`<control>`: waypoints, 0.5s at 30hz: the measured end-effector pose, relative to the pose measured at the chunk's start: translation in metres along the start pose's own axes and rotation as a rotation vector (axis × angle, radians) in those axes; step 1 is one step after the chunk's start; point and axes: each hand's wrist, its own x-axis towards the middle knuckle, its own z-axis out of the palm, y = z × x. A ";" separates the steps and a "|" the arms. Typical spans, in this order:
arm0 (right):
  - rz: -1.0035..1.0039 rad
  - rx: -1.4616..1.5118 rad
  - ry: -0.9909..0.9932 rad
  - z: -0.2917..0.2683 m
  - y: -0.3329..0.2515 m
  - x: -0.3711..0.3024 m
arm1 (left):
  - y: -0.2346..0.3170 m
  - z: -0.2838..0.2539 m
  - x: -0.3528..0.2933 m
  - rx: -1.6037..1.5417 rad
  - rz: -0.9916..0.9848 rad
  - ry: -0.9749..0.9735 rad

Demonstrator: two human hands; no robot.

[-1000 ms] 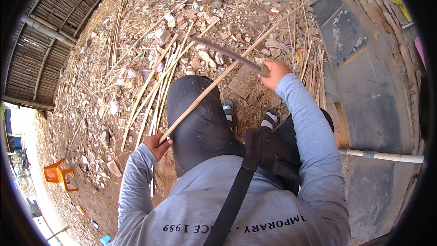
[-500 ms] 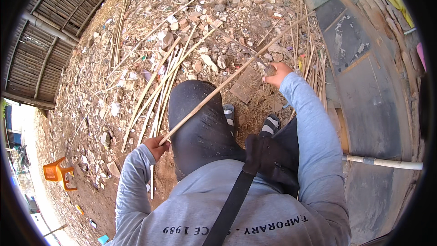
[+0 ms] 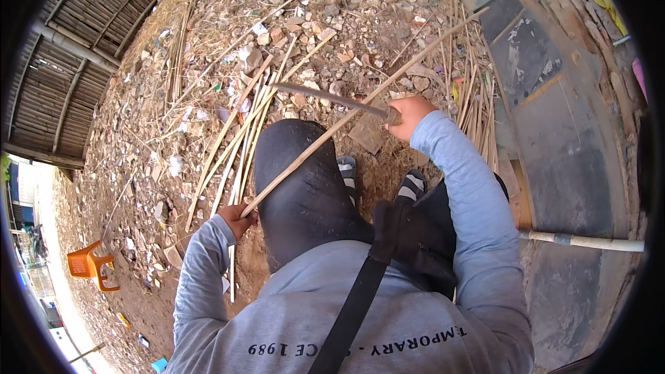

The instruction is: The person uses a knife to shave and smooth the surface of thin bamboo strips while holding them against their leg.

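Note:
In my left hand (image 3: 237, 221) is the lower end of a long pale bamboo strip (image 3: 305, 154), with the fingers closed round it. It slants up to the right across my left thigh and out over the ground. My right hand (image 3: 411, 117) grips the handle of a long-bladed knife (image 3: 320, 95). The dark blade points left and crosses the strip beyond my knees; whether it touches the strip I cannot tell. Beside my left knee lie several split bamboo strips (image 3: 242, 140) in a loose, crossing pile.
More bamboo strips (image 3: 472, 100) lie to the right of my right hand. Dark panels (image 3: 578, 152) and a pale pole (image 3: 589, 242) are farther right. Rubble and litter cover the ground. An orange plastic chair (image 3: 84, 262) lies at the left, below a slatted bamboo wall (image 3: 52, 83).
My right hand has moved slightly left and down, and the knife blade has swung into clear view across the strip. My left hand keeps its hold, almost still.

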 end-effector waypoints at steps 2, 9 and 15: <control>-0.055 -0.046 -0.021 -0.001 -0.001 0.002 | -0.027 0.008 0.018 -0.030 0.046 0.021; 0.203 0.083 0.114 -0.004 0.042 0.016 | -0.022 0.005 0.011 -0.103 0.046 0.072; -0.093 -0.026 -0.162 -0.001 -0.002 -0.003 | -0.025 0.004 0.023 -0.004 0.175 0.058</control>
